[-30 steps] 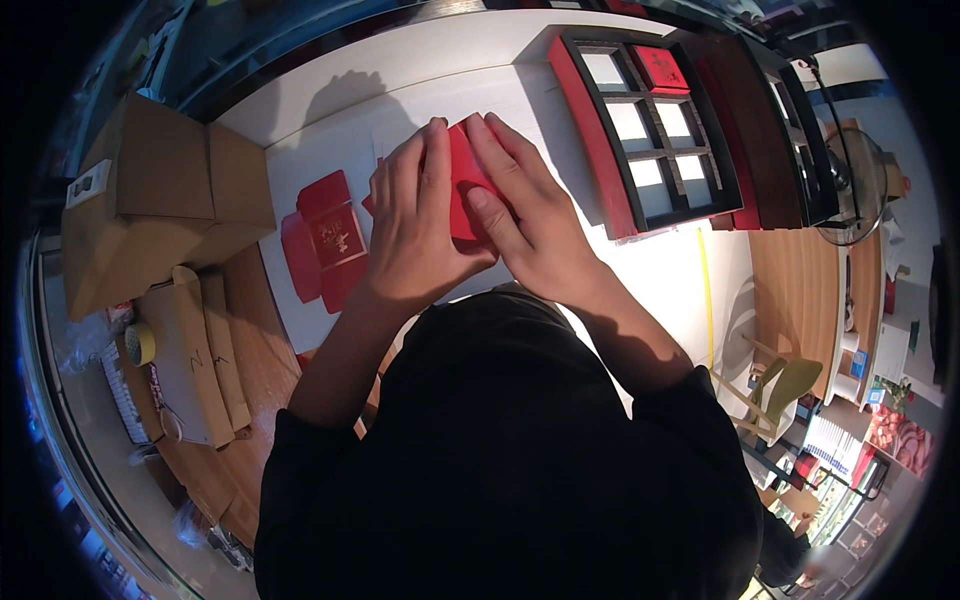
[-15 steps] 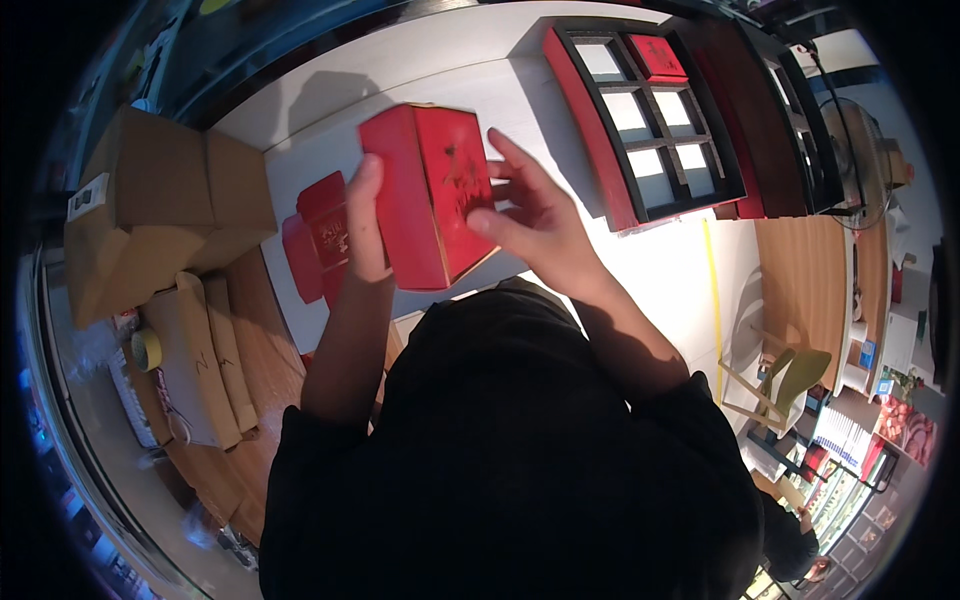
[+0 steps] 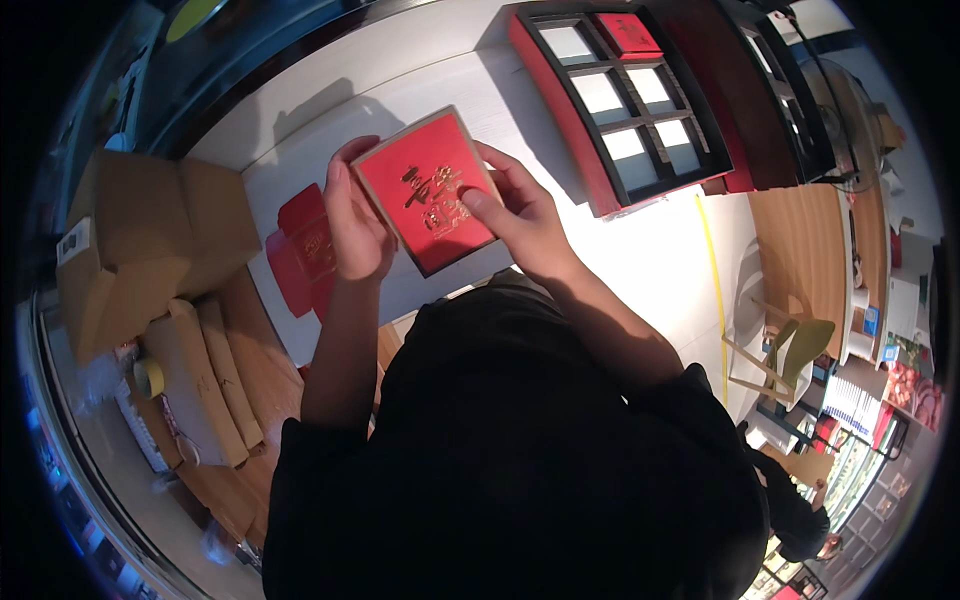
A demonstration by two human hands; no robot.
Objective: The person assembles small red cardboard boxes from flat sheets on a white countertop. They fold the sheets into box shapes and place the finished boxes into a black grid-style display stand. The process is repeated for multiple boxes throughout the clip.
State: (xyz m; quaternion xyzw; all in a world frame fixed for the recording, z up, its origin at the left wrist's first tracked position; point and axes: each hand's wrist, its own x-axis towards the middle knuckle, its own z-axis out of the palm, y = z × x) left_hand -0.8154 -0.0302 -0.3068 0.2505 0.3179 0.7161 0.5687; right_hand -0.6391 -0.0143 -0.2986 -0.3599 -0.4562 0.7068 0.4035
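Note:
Between my two hands is a small red box [image 3: 425,185] with gold lettering, its printed face turned up toward me. My left hand [image 3: 358,215] wraps round its left side. My right hand [image 3: 522,212] grips the right side, thumb lying on the printed face. Flat on the white table [image 3: 400,95], left of my left hand, lies a red flattened carton [image 3: 300,250] with gold print. At the far right stands a red and black tray [image 3: 560,110] divided into compartments. A similar red box [image 3: 630,35] sits in its far right compartment; the others show pale bottoms.
Another dark divided case [image 3: 790,100] stands right of the tray. A large cardboard box [image 3: 130,250] is at the left, with folded cardboard [image 3: 205,385] and a tape roll [image 3: 150,378] nearby. On the right are a chair [image 3: 795,350] and another person [image 3: 795,500].
The held box has turned from showing an edge and two sides to showing its printed face. My left fingers now reach round its far left edge; my right fingers have closed onto it.

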